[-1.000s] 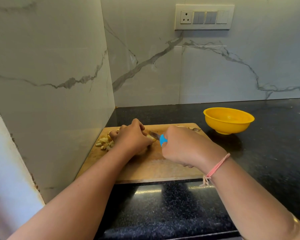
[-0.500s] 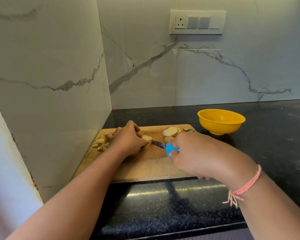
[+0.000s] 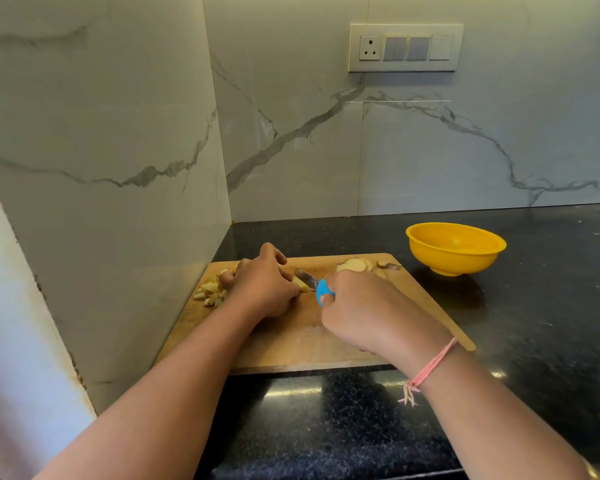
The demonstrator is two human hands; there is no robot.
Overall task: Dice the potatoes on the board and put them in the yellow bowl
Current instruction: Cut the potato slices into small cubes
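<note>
Pale potato piece is pinched on the board by the left hand; the blue-handled knife, gripped in the right hand, has been brought back against it, seemingly for another cut; dicing is unfinished

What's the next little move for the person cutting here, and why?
Probably press the knife down through the potato piece that the left hand holds: the right hand grips it, its blade meets that piece, and whole slices wait at the far edge of the board.

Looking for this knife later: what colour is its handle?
Bright blue; the knife handle shows in the head view, gripped by the right hand.
</note>
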